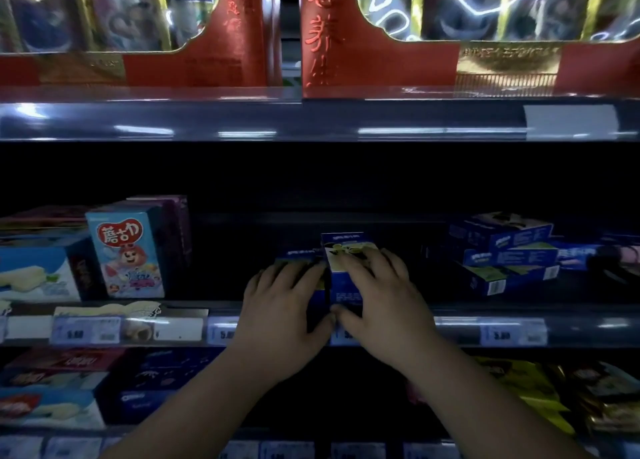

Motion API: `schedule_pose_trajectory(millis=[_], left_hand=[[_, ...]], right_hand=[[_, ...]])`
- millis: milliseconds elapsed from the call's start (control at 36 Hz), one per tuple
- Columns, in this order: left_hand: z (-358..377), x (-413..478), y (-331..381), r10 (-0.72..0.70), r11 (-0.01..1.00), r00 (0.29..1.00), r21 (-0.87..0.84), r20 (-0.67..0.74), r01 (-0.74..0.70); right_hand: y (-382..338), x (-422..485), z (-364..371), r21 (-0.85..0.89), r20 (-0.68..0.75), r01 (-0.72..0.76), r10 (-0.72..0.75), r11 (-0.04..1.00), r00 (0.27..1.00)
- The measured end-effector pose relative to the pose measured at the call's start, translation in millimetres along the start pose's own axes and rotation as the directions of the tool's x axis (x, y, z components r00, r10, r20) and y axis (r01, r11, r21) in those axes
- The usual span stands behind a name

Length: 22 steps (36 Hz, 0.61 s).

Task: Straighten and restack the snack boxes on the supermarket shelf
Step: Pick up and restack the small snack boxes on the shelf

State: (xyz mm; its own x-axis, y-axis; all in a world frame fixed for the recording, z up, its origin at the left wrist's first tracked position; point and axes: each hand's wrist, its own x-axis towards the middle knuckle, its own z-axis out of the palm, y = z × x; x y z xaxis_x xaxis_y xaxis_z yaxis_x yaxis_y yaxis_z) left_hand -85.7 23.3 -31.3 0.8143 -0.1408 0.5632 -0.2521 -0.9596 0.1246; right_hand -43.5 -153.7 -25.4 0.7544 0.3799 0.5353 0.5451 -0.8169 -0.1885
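Note:
Two blue snack boxes stand side by side at the front of the dim middle shelf [485,311]. My left hand [284,303] lies flat over the left blue box [299,253], which is mostly hidden under it. My right hand [377,292] grips the taller right blue box [343,245], fingers over its front and thumb at its lower edge. A loose pile of similar blue boxes [507,254] lies tilted to the right on the same shelf.
At the left stand a light-blue cartoon box [126,254] and a white-bar snack box [34,275]. Price tags [512,334] line the shelf rail. Red gift boxes [381,60] fill the shelf above. Blue cookie packs [138,396] and yellow bags [526,386] sit below.

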Motion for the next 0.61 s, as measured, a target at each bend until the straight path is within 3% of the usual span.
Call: schedule_pose_trajectory(millis=[194,306,472,611], left_hand=[[6,18,40,0.238,0.966,0.957,-0.063,-0.163,-0.251],[18,31,80,0.345,0.932,0.931,-0.074,-0.123,-0.355],[42,46,137,0.387,0.9,0.918,-0.182,-0.082,-0.396],[62,66,174,0.297,0.893,0.955,-0.354,-0.001,-0.278]], right_hand=[[42,-21,-22,0.065,-0.195,-0.163,0.173,0.984,0.965],[79,-43,-37,0.076,-0.299,-0.277,0.287,0.958,0.91],[134,-76,-57,0.067,-0.366,-0.355,0.354,0.932,0.86],[172,-90,-67,0.08,-0.372,-0.351,0.355,0.933,0.858]])
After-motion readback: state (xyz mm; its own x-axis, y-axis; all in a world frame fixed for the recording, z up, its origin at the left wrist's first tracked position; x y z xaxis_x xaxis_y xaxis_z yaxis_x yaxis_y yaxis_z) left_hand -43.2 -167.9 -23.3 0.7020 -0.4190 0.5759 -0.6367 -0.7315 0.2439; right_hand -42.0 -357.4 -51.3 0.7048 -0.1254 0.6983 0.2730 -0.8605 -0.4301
